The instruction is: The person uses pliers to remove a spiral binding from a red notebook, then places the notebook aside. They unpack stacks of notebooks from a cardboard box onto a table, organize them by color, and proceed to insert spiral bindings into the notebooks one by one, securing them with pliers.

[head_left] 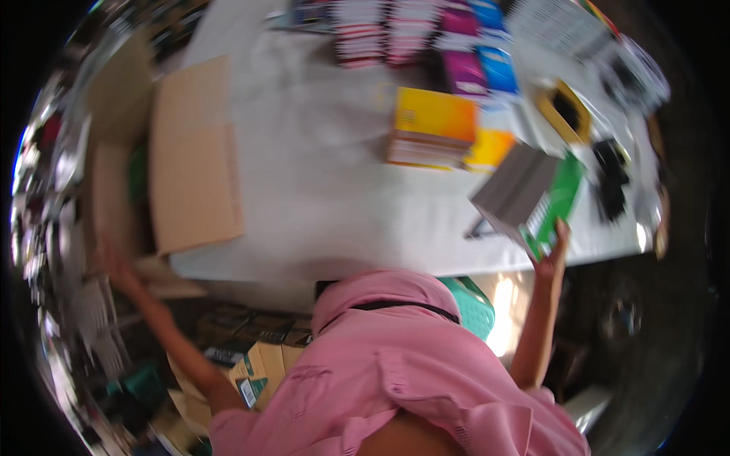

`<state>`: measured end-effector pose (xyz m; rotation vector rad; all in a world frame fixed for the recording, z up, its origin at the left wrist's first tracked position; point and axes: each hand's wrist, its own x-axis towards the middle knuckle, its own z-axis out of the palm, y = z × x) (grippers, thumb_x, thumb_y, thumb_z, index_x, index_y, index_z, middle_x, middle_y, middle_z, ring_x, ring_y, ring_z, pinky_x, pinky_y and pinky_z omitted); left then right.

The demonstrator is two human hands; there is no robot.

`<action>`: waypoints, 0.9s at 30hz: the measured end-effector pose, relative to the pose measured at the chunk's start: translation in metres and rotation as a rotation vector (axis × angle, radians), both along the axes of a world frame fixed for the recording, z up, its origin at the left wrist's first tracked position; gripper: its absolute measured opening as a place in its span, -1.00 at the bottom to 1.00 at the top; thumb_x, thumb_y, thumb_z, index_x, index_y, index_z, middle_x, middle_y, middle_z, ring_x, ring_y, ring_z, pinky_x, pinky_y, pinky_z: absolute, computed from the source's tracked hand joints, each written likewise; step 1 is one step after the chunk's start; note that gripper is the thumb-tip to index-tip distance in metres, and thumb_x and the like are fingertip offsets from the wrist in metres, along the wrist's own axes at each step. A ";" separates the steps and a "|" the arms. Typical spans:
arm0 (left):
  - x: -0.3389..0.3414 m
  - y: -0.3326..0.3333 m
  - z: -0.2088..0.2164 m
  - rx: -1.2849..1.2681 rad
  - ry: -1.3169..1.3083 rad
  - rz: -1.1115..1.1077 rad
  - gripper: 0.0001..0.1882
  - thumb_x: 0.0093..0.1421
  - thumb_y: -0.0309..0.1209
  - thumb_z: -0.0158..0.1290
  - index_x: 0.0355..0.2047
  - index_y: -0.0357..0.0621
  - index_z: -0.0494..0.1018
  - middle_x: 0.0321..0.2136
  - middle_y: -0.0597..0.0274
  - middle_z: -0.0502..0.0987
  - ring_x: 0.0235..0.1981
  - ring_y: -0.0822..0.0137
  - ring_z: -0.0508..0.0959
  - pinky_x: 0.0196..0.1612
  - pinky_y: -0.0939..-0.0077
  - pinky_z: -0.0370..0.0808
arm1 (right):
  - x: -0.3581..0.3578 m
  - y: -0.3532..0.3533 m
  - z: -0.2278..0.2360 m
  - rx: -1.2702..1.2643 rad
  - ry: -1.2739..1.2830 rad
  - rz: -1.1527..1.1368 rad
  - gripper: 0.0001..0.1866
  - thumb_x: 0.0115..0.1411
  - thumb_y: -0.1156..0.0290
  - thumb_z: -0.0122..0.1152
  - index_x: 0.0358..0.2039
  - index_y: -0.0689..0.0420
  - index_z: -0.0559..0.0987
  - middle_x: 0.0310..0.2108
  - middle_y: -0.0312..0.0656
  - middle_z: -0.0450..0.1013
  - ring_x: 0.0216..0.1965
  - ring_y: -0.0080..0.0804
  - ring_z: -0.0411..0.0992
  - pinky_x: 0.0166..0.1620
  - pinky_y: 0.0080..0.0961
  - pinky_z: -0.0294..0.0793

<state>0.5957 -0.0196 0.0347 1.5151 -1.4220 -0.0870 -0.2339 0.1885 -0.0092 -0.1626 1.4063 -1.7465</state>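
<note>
My right hand (550,257) is closed on a thick stack of green-covered booklets (521,188), held tilted above the table's right part. The stack's grey page edges face left and its green cover faces right. At the far left, my left hand (114,258) reaches to the near side of an open cardboard box (194,167); motion blurs its fingers. Something green shows inside the box, mostly hidden by its flap. A stack of yellow-orange booklets (433,125) stands on the table just beyond the green ones.
White cloth covers the table (304,175). Farther back stand stacks of red-edged booklets (357,34), purple ones (464,72) and blue ones (498,68). A yellow tape-like ring (564,112) and a black item (610,178) lie rightward. Below are a green stool (473,308) and opened cartons (266,365).
</note>
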 end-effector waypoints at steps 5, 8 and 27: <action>-0.043 -0.003 0.023 -0.079 -0.475 0.072 -0.46 0.20 -0.49 -0.26 0.22 -0.04 0.27 0.19 0.26 0.33 0.31 0.11 0.10 0.32 0.22 -0.05 | 0.107 -0.007 0.013 0.038 -0.075 0.167 -0.43 -0.12 0.08 0.35 -0.12 0.13 0.49 -0.26 -0.26 0.47 -0.27 -0.36 0.49 -0.25 -0.37 0.58; -0.066 -0.002 0.035 -0.016 -0.400 0.198 -0.30 0.05 -0.61 -0.26 0.26 0.03 0.20 0.20 0.36 0.32 0.34 0.06 0.03 0.34 0.17 -0.14 | 0.186 -0.051 0.016 -0.023 -0.351 0.344 -0.51 -0.08 0.24 0.36 -0.12 0.14 0.51 -0.27 -0.25 0.50 -0.30 -0.35 0.51 -0.18 -0.43 0.56; -0.080 0.001 0.039 -0.021 -0.396 0.210 -0.28 0.02 -0.61 -0.28 0.28 -0.04 0.15 0.17 0.40 0.36 0.32 0.01 0.06 0.33 0.07 -0.15 | 0.409 -0.241 -0.094 0.000 -0.409 0.338 -0.46 0.10 0.07 0.24 -0.03 0.16 0.38 -0.07 -0.11 0.34 -0.03 -0.30 0.34 -0.04 -0.40 0.40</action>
